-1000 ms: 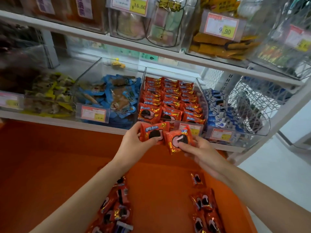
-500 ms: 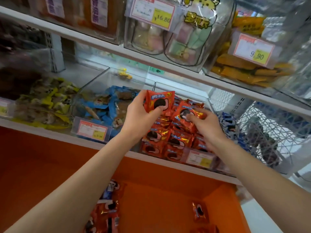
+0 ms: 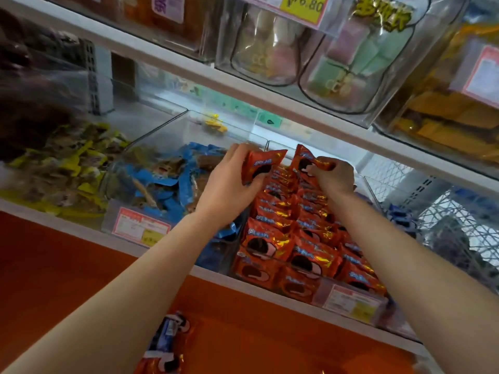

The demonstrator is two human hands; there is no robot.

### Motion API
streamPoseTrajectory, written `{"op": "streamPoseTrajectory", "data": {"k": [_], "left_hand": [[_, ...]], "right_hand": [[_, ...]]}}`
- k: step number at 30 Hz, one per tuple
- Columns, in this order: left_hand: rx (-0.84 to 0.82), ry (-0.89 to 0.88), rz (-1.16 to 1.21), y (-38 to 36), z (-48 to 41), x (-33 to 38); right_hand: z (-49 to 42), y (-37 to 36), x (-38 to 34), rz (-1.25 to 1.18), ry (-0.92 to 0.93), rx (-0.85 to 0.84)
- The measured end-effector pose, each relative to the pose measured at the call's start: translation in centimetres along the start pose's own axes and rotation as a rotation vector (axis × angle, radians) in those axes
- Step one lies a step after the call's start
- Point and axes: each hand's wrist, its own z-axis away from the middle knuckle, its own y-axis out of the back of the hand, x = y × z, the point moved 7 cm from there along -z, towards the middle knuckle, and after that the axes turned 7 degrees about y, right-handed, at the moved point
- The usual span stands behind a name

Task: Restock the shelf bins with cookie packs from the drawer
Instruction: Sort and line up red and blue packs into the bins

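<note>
A red cookie pack (image 3: 260,166) is clamped in the left hand (image 3: 229,184), and a second red pack (image 3: 306,160) is pinched by the right hand (image 3: 333,179), both held over the back of the clear bin (image 3: 348,300) filled with matching packs. More packs (image 3: 167,344) are seen in the orange drawer (image 3: 54,265) below.

Yellow price tag (image 3: 302,4) reads "6.80" (first digit cut off).
</note>
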Motion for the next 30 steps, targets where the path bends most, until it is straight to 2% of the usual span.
{"op": "streamPoseTrajectory", "data": {"k": [6, 12, 18, 24, 30], "left_hand": [[0.063, 0.091, 0.192, 0.3, -0.3, -1.8], [0.088, 0.025, 0.136, 0.5, 0.1, -1.3], [0.078, -0.029, 0.101, 0.4, 0.3, -0.7], [0.030, -0.066, 0.098, 0.1, 0.4, -0.3], [0.017, -0.064, 0.099, -0.1, 0.3, -0.3]], "right_hand": [[-1.7, -3.0, 0.2, -0.084, 0.033, -0.042], [-3.6, -4.1, 0.2, -0.081, 0.001, -0.011], [-4.4, -6.2, 0.5, -0.169, -0.014, -0.049], [-4.1, -6.2, 0.5, -0.021, 0.068, 0.017], [-3.6, -5.3, -0.9, 0.233, 0.304, 0.067]]}}
